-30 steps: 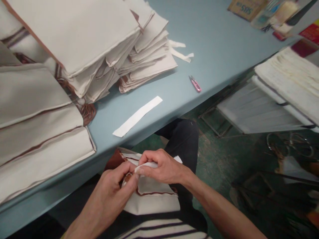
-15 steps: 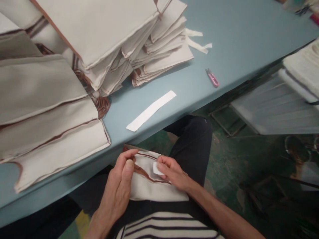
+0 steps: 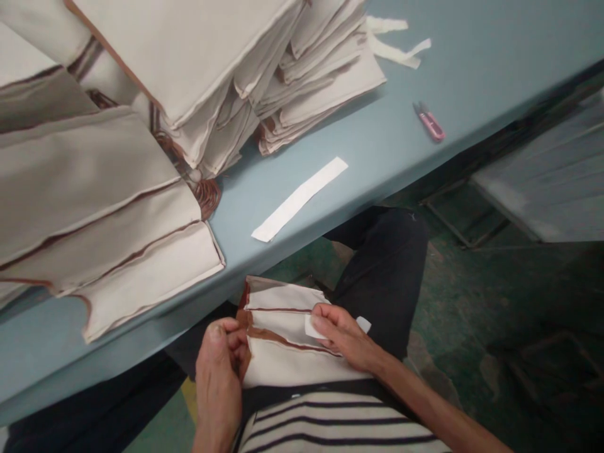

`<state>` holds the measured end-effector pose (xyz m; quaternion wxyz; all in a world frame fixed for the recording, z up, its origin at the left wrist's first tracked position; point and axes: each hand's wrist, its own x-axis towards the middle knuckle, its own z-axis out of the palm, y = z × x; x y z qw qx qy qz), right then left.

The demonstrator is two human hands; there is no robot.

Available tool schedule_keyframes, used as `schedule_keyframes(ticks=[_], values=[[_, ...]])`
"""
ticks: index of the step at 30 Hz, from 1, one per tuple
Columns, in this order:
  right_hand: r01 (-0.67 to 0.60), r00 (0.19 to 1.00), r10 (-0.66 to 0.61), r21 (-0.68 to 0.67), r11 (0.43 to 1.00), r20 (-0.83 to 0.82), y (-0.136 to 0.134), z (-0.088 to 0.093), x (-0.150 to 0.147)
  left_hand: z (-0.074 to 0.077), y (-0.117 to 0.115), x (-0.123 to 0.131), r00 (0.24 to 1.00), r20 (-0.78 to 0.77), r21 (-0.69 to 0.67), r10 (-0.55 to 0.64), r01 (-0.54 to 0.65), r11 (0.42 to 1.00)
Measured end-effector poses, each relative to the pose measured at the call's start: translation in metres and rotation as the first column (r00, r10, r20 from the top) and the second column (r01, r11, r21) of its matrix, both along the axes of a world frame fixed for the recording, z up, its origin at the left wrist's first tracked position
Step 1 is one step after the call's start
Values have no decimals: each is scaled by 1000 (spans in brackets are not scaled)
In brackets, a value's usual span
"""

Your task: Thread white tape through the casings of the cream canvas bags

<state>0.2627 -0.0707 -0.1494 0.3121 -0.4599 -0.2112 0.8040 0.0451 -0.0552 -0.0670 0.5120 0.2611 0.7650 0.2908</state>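
On my lap lies a cream fabric piece (image 3: 283, 365) with brown trim, its folds showing brown edging lines. My left hand (image 3: 221, 365) is at its left edge, fingers curled around the brown trim there. In my right hand (image 3: 342, 330) a white strip (image 3: 314, 327) is pinched between thumb and fingers; one end pokes out left, another bit shows behind the hand. That hand rests over the right part of the fabric piece. Another white strip (image 3: 299, 200) lies flat on the table near its front edge.
The blue-grey table (image 3: 368, 151) carries a tall stack of cream fabric pieces (image 3: 189, 56) and more folded fabric (image 3: 94, 189) at left. Coiled brown cord (image 3: 206, 198) sits between them. Pink thread snips (image 3: 429, 123) and narrow white strips (image 3: 399, 53) lie at right.
My left hand has drawn back left and down to the fabric piece's edge, uncovering more brown trim. My right hand still holds its strip. The view has shifted slightly.
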Motion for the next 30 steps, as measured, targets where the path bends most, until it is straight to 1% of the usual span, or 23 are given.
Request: schedule_keyframes(ticks=[3, 5, 8, 10, 11, 13, 16, 18, 20, 23, 25, 27, 30], values=[[10, 1000, -10, -13, 1000, -2, -6, 1, 2, 6, 0, -5, 982, -26, -30, -186, 185, 982], [17, 1000, -17, -11, 1000, 7, -8, 3, 3, 11, 2, -8, 951, -19, -71, -307, 305, 950], [15, 999, -16, 14, 1000, 41, -8, 6, 3, 20, 10, -10, 890, 47, -99, -454, 456, 884], [4, 997, -7, 46, 999, 75, -4, 11, 3, 26, 16, -10, 840, 113, -65, -531, 540, 839], [-4, 996, -2, 66, 998, 94, -2, 13, 3, 28, 20, -9, 825, 148, -41, -545, 556, 830], [-14, 990, -3, 119, 993, 140, 6, 21, 5, 31, 27, -7, 802, 252, -5, -542, 561, 828], [10, 970, -64, 221, 975, 235, 23, 39, 17, 33, 42, -5, 775, 422, -10, -470, 523, 852], [45, 945, -137, 295, 954, 298, 37, 56, 29, 33, 54, -2, 759, 505, -11, -412, 483, 876], [69, 912, -214, 383, 921, 350, 51, 76, 42, 35, 68, 1, 751, 558, 1, -353, 425, 905], [60, 859, -320, 543, 838, 400, 66, 105, 52, 42, 89, 9, 759, 579, 17, -297, 353, 935], [40, 848, -341, 594, 804, 405, 71, 117, 53, 48, 100, 14, 772, 555, 39, -309, 347, 937], [9, 840, -343, 621, 784, 420, 72, 122, 51, 53, 107, 18, 775, 533, 72, -339, 358, 931], [-73, 810, -342, 662, 746, 475, 72, 121, 45, 58, 112, 21, 761, 541, 103, -360, 365, 925]])
